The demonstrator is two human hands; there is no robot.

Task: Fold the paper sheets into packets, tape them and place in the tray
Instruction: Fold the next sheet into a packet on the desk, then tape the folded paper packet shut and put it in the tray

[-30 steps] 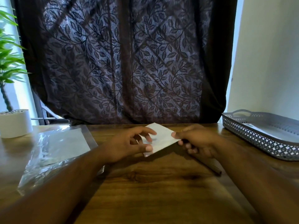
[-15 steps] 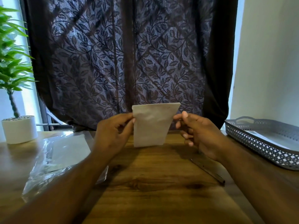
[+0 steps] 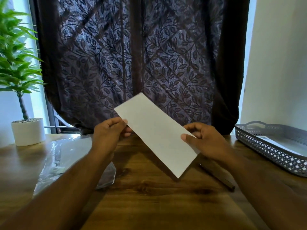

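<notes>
A white folded paper packet [image 3: 156, 133] is held in the air above the wooden table [image 3: 149, 196], tilted so its long side runs from upper left to lower right. My left hand [image 3: 108, 135] pinches its left edge near the top. My right hand [image 3: 204, 141] grips its right edge, thumb on the front face. The grey perforated tray [image 3: 265, 146] stands at the right on the table with a white packet [image 3: 280, 145] lying inside it.
A clear plastic bag [image 3: 66, 156] with paper sheets lies on the left of the table. A dark thin stick-like object [image 3: 221, 176] lies under my right forearm. A potted plant in a white pot [image 3: 28, 130] stands at far left. A dark curtain hangs behind the table.
The packet was lifted off the table, held upright, then turned so it now lies long and diagonal between both hands, which have spread wider apart.
</notes>
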